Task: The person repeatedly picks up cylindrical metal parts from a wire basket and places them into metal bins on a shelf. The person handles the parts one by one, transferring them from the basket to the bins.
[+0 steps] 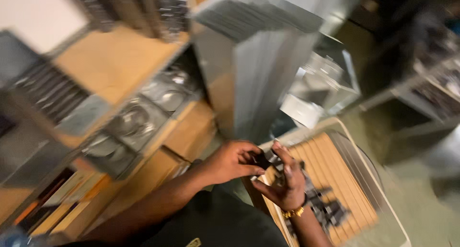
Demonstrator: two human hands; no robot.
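Small dark metal part point(261, 158), pinched between my two hands, right over the near edge of the wooden slatted tray point(330, 165). My left hand point(232, 162) has thumb and fingers clamped on its left side; my right hand point(286, 180) cups it from below, palm up, fingers curled round it, a gold bracelet point(293, 212) at the wrist. It's blurred, so I can't make out the part's exact shape.

More dark parts point(326, 206) lie heaped on the tray just beyond my right wrist, too smeared to count. The tray's pale slats run lengthwise, with a grey rim around them, and grey-green floor point(421, 199) shows to the right.

To my left, a plywood shelf unit point(115, 65): I count about three shiny round metal pieces point(143, 113) in a row of compartments on the middle level, and flat grey strips point(48, 94) stacked on the top board. Straight ahead, one tall stack of grey metal sheets point(266, 65) stands on edge, with bent bright sheet-metal pieces point(326, 84) just to its right. Dark benches point(426, 60) sit further off in dim light.
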